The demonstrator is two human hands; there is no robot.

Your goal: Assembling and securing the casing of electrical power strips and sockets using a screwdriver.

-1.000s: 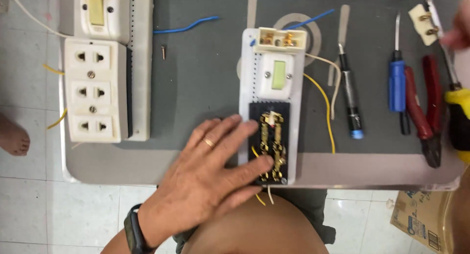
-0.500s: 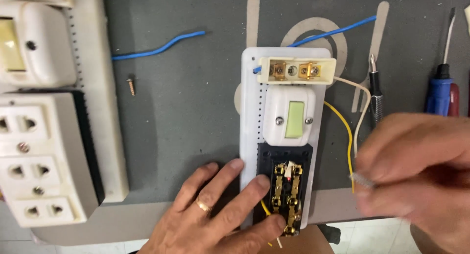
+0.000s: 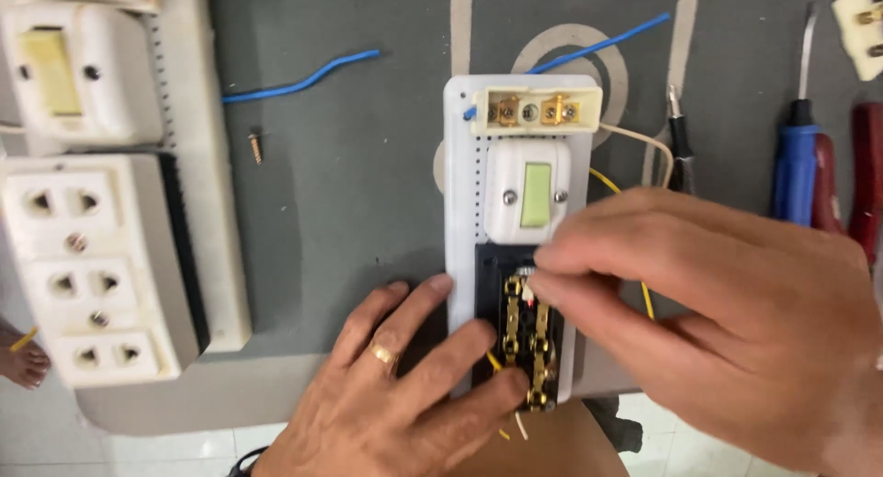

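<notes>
The open socket block (image 3: 526, 344), with brass strips running lengthwise toward the person, sits just below the white switch (image 3: 533, 194). The right hand (image 3: 727, 321) pinches something small (perhaps a screw) at the block's upper end; the left hand (image 3: 405, 394) lies flat, pressing its lower end.

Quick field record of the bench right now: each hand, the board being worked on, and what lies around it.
left hand: flat on the grey table, fingers pressing the lower edge of the white board
right hand: fingertips pinched at the top of the open socket base; whether they grip anything is hidden
board parts: terminal block on top, switch below it
loose: small screw, blue wire
right side: blue-handled screwdriver
left side: second board with triple socket
</notes>
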